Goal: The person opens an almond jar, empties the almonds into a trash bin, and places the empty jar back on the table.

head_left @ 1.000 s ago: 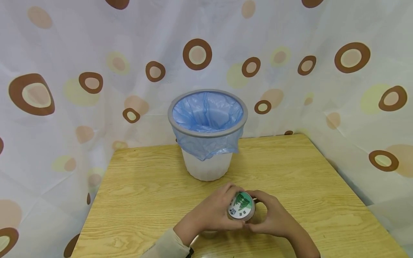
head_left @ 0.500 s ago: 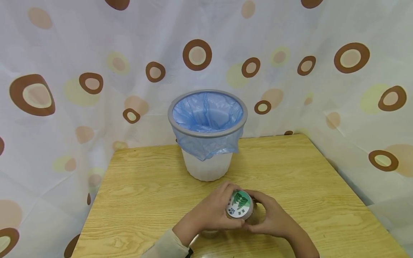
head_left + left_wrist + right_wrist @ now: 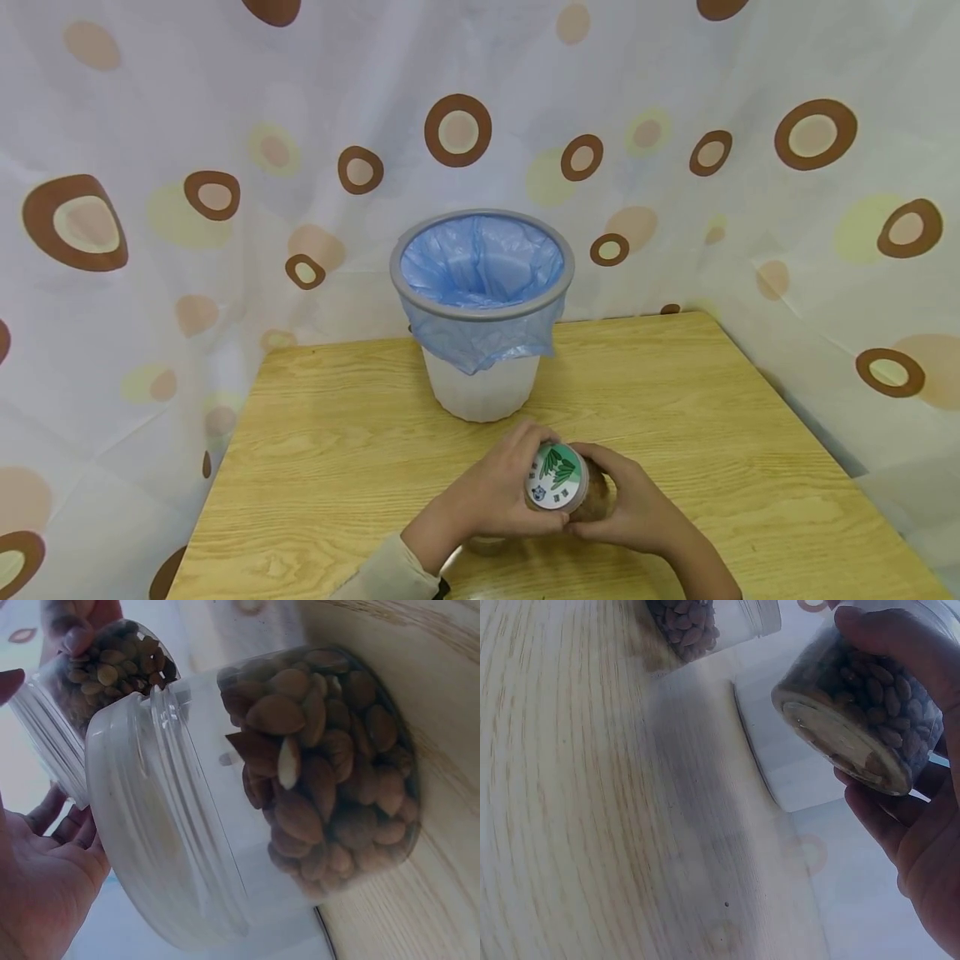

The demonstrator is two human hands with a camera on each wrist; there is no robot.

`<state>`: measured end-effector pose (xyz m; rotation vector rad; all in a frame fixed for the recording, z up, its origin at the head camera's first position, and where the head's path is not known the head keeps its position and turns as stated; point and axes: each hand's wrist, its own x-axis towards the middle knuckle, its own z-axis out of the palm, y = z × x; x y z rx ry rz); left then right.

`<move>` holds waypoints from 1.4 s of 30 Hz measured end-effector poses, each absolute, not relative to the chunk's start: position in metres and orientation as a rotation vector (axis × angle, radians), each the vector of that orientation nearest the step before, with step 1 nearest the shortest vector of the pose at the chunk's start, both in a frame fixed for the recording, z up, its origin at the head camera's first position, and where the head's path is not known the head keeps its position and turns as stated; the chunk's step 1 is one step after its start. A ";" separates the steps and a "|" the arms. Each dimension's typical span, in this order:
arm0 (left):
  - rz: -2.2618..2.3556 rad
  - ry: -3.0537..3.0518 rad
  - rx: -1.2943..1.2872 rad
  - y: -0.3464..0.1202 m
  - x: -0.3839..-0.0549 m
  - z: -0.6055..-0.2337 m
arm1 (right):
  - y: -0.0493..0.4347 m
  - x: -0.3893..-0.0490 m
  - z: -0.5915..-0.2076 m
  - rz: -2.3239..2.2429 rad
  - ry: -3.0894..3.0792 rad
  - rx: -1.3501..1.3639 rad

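A clear jar of almonds (image 3: 877,697) is held off the table between both hands, tilted, so its body shows to the right of its lid in the head view. The lid (image 3: 557,477) has a white and green label. My left hand (image 3: 498,492) grips around the lid with fingers above and thumb below. My right hand (image 3: 641,504) holds the jar's body, thumb on one side and fingers on the other. A second clear jar (image 3: 322,765) with almonds stands on the table under my left hand; the head view shows only a sliver of it.
A white bin (image 3: 480,392) with a grey rim and a blue bag liner (image 3: 483,258) stands toward the back of the wooden table (image 3: 337,433). Behind it and along both sides hangs a white curtain (image 3: 525,83) with brown ring patterns.
The jar's lid has shifted slightly left and tipped over. More of its brown contents now show beside my right hand. Both hands have stayed nearly in place.
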<state>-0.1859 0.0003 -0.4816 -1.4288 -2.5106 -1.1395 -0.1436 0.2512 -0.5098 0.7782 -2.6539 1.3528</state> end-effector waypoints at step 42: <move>-1.102 -2.520 -1.446 -0.005 -0.184 -0.482 | 0.247 -0.144 -0.507 1.314 -2.692 0.788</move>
